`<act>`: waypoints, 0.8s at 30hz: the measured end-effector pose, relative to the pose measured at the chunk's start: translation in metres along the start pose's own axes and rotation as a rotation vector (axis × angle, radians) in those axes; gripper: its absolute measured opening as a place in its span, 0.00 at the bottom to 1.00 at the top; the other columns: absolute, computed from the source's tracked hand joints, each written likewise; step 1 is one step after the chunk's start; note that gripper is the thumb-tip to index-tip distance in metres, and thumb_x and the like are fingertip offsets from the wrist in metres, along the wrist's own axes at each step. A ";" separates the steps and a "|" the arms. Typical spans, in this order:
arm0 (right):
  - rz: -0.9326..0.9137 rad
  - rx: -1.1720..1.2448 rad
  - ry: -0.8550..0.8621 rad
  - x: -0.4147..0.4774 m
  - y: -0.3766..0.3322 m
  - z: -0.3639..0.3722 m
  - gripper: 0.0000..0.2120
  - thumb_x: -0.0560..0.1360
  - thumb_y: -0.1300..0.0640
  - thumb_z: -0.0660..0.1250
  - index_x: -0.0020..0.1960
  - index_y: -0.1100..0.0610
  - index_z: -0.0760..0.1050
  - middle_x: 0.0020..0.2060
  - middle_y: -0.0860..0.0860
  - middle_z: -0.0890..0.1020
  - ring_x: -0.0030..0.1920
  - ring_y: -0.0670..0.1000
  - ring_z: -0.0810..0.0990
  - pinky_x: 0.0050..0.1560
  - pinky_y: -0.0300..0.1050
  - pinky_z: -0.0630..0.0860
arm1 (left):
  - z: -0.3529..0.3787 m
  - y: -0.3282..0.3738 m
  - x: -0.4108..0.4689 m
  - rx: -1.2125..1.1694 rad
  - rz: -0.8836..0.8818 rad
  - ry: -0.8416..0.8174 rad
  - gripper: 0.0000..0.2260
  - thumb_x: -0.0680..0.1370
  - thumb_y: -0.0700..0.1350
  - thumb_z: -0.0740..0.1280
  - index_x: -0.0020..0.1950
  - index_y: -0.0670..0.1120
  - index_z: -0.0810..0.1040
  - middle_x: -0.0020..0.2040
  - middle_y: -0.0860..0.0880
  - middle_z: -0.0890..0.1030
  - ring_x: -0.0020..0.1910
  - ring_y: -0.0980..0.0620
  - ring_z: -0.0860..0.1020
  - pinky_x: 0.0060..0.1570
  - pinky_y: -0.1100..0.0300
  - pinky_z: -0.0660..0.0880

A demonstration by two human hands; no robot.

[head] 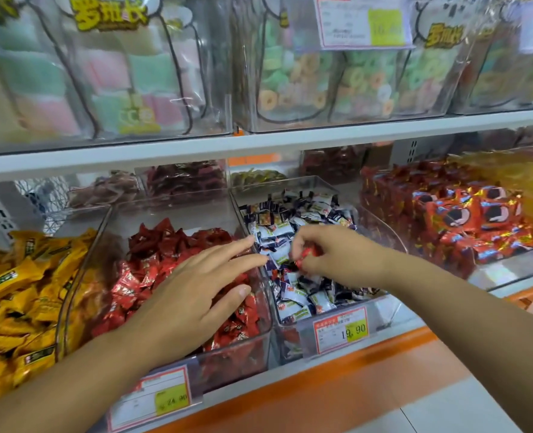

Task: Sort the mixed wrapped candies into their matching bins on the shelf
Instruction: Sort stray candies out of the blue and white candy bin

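My right hand [337,254] hovers over the clear bin of white-and-purple wrapped candies [302,295] and pinches a red wrapped candy [306,256] between its curled fingers. My left hand [196,292] lies flat with straight fingers over the neighbouring clear bin of red wrapped candies [177,251], its fingertips reaching the wall between the two bins. The red candies under my left palm are hidden.
A bin of yellow wrapped candies [18,292] stands at the left, and a bin of red-and-orange packets [465,220] at the right. Price tags [341,329] hang on the bin fronts. The upper shelf [259,142] carries clear bins of pastel sweets. An orange shelf edge [352,379] runs below.
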State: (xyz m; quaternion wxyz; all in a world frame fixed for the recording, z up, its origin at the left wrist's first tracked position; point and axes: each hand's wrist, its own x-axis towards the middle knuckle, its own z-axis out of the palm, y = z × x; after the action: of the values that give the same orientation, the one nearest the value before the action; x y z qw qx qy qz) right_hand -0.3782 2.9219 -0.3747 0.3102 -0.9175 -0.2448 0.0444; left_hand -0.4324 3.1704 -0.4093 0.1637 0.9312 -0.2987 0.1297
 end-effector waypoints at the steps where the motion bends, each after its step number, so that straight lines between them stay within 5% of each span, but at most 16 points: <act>1: 0.003 -0.065 -0.062 0.001 -0.003 0.005 0.08 0.76 0.58 0.64 0.50 0.47 0.77 0.37 0.44 0.79 0.36 0.49 0.77 0.38 0.43 0.73 | 0.000 0.000 0.001 -0.004 0.000 0.007 0.20 0.80 0.64 0.47 0.73 0.71 0.55 0.75 0.73 0.49 0.74 0.69 0.49 0.71 0.59 0.53; 3: -0.031 -0.358 -0.112 0.007 -0.007 0.018 0.12 0.78 0.54 0.61 0.59 0.44 0.77 0.40 0.44 0.80 0.42 0.47 0.76 0.42 0.43 0.71 | 0.001 0.001 0.001 -0.006 -0.004 0.016 0.20 0.80 0.63 0.47 0.73 0.71 0.57 0.75 0.72 0.50 0.74 0.68 0.50 0.71 0.58 0.54; 7: -0.127 -0.772 0.049 0.018 -0.008 0.037 0.18 0.81 0.51 0.58 0.70 0.43 0.66 0.53 0.49 0.81 0.58 0.54 0.70 0.46 0.47 0.61 | 0.001 0.002 -0.001 -0.001 -0.009 0.016 0.20 0.80 0.63 0.48 0.73 0.70 0.56 0.75 0.72 0.49 0.74 0.69 0.50 0.70 0.61 0.52; 12: -0.096 -0.816 0.122 0.027 -0.007 0.049 0.10 0.80 0.51 0.60 0.59 0.47 0.76 0.50 0.50 0.82 0.55 0.55 0.74 0.46 0.47 0.67 | 0.000 0.004 -0.003 0.004 -0.017 0.017 0.20 0.80 0.62 0.48 0.73 0.70 0.57 0.75 0.73 0.49 0.73 0.71 0.48 0.68 0.67 0.48; 16: -0.042 -0.396 0.089 0.021 -0.004 0.030 0.11 0.79 0.48 0.63 0.56 0.50 0.79 0.48 0.52 0.81 0.49 0.54 0.79 0.48 0.49 0.77 | -0.002 0.004 -0.004 0.017 -0.014 0.002 0.20 0.80 0.63 0.46 0.73 0.71 0.54 0.74 0.74 0.47 0.73 0.72 0.47 0.67 0.69 0.48; 19: 0.150 0.111 0.106 0.006 -0.003 0.002 0.08 0.81 0.52 0.62 0.51 0.55 0.75 0.40 0.53 0.82 0.36 0.52 0.81 0.34 0.44 0.77 | -0.003 0.003 -0.004 0.012 -0.010 -0.008 0.20 0.79 0.63 0.45 0.72 0.73 0.52 0.74 0.75 0.45 0.73 0.72 0.46 0.68 0.68 0.48; 24: 0.212 0.306 0.000 -0.013 -0.004 -0.012 0.05 0.82 0.59 0.58 0.52 0.58 0.73 0.27 0.47 0.79 0.24 0.45 0.72 0.25 0.34 0.68 | -0.001 0.002 -0.004 -0.020 -0.014 0.001 0.21 0.79 0.64 0.45 0.73 0.71 0.54 0.74 0.74 0.47 0.73 0.71 0.47 0.70 0.64 0.49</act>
State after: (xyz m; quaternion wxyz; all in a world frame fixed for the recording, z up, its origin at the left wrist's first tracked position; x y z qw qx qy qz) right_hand -0.3883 2.9119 -0.3641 0.4396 -0.8804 -0.1372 0.1135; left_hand -0.4368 3.1711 -0.4091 0.1738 0.9315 -0.2936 0.1260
